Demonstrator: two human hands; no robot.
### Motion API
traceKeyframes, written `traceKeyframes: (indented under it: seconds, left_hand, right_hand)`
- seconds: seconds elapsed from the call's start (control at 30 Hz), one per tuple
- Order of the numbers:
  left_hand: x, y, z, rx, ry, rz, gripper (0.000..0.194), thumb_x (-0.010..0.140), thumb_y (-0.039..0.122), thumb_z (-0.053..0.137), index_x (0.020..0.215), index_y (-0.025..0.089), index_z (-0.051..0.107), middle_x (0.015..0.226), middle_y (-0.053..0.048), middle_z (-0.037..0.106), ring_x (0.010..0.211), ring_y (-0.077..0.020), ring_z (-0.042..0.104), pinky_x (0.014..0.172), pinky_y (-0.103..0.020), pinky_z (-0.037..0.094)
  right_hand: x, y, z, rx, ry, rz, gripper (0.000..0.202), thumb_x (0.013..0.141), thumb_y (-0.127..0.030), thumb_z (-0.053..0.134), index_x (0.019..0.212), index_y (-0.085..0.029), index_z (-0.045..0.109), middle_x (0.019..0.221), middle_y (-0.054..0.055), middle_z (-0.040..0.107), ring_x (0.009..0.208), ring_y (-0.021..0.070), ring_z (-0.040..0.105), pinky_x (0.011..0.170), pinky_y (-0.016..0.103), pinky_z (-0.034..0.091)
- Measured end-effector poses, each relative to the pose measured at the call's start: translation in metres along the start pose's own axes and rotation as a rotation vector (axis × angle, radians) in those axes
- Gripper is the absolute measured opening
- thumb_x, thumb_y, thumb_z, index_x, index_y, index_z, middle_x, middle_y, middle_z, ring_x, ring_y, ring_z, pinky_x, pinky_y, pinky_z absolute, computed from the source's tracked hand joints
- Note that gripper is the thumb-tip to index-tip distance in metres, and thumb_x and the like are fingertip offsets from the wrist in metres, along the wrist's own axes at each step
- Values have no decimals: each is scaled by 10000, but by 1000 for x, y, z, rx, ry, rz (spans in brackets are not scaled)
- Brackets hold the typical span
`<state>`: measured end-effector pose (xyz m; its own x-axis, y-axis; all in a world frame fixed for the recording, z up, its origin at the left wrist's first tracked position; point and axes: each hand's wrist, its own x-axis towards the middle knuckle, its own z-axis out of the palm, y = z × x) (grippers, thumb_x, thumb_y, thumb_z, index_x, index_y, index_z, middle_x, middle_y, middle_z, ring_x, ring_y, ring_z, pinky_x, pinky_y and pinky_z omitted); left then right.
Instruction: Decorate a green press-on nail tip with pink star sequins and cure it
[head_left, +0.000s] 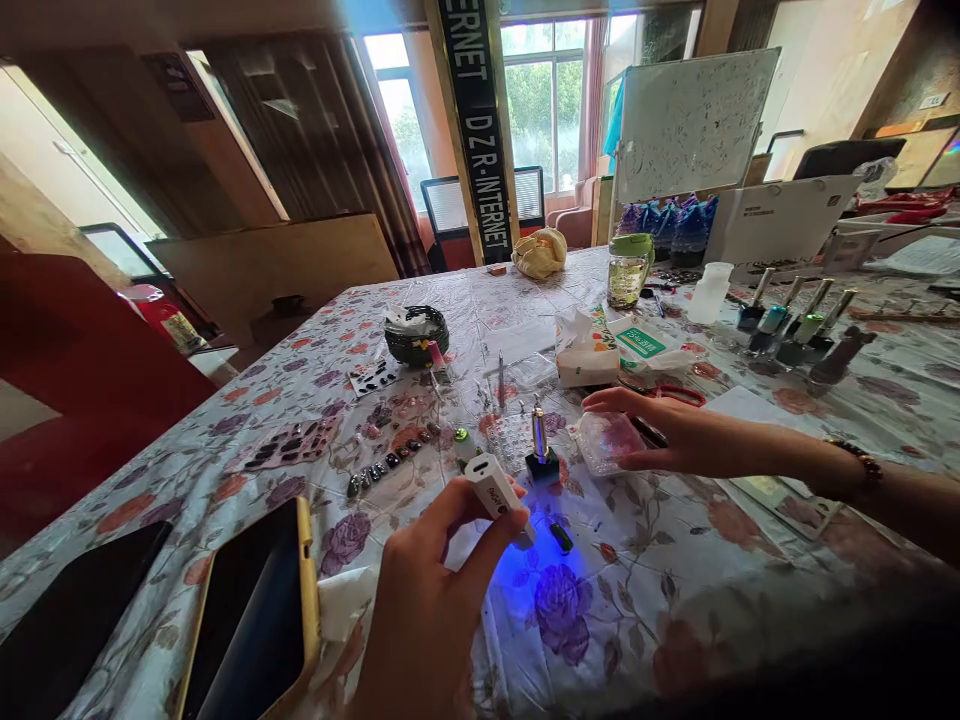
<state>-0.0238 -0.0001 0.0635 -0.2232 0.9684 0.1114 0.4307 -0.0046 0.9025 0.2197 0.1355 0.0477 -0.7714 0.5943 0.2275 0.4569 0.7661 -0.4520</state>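
My left hand (450, 560) pinches a small white handheld UV lamp (495, 490), tilted down. Its blue-violet light falls on a dark false nail (561, 537) lying on the tablecloth. My right hand (675, 435) has thumb and forefinger around a clear plastic box (606, 442) with a pinkish sheen. A dark stick (649, 432) shows under its fingers; I cannot tell whether it is held. Between the hands stands a black nail polish bottle (541, 450) with a shiny gold cap. A row of dark decorated false nails (390, 460) lies to the left.
Two phones lie at the left front, one in a yellow case (259, 610). Behind are a dark basket (417, 337), a tissue pack (587, 350), red-handled scissors (675, 395) and a lidded jar (628, 272). Several polish bottles (795, 325) stand at the right, near a white bottle (710, 293).
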Motion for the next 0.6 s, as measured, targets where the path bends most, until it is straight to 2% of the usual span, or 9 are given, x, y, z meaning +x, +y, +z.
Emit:
traceKeyframes:
  seconds: [0.1,0.17,0.27,0.37,0.43,0.5,0.53,0.6]
  left_hand:
    - [0,2,0,-52,31,18,120,709,326,650,789,237,664,819,34,711,795,-160,640,699,-246,495]
    - [0,5,1,-126,-1,27,85,697,291,657,761,236,673,787,38,713,763,-149,647,687,-229,512]
    - [0,6,4,-242,-37,5,71,691,251,659,756,230,678,758,36,716,748,-146,659,689,-223,532]
    - [1,1,6,-247,-20,17,104,701,247,666,803,231,674,838,29,720,807,-152,659,753,-243,528]
    - [2,-5,7,-197,-8,55,117,704,268,675,816,234,675,868,26,717,842,-158,653,786,-257,518]
    - [2,-10,8,-147,5,97,143,697,299,689,824,234,677,869,22,714,852,-168,650,790,-270,515]
    - [1,-12,8,-121,9,113,152,696,313,691,824,233,677,860,20,713,842,-172,651,783,-278,516]
    - [-1,-13,8,-66,7,141,153,703,333,685,815,229,676,834,16,709,807,-174,651,763,-290,518]
  right_hand:
    - [3,5,9,-8,-72,-15,649,751,-336,634,1334,-270,358,1242,82,539,1094,242,547,898,399,458]
    - [3,9,14,1,-79,-15,659,760,-322,626,1350,-275,336,1256,85,525,1094,238,545,891,401,463]
    - [1,9,18,1,-24,-29,734,738,-315,650,1377,-265,293,1299,98,485,1137,245,514,922,409,441]
    - [-1,1,17,-56,80,-11,809,686,-377,695,1376,-240,296,1331,124,446,1201,277,446,961,446,399]
    - [-1,-9,14,-77,202,26,698,718,-408,662,1327,-230,370,1312,125,460,1191,272,449,956,438,400]
    - [0,-21,12,-53,297,67,467,785,-401,592,1206,-227,491,1204,100,542,1055,230,541,869,376,456]
    - [0,-28,11,-22,308,76,356,813,-389,559,1128,-226,545,1107,78,593,939,196,582,791,330,480]
    - [0,-42,13,61,244,63,233,839,-369,526,1004,-225,605,877,29,638,709,131,583,632,250,470]
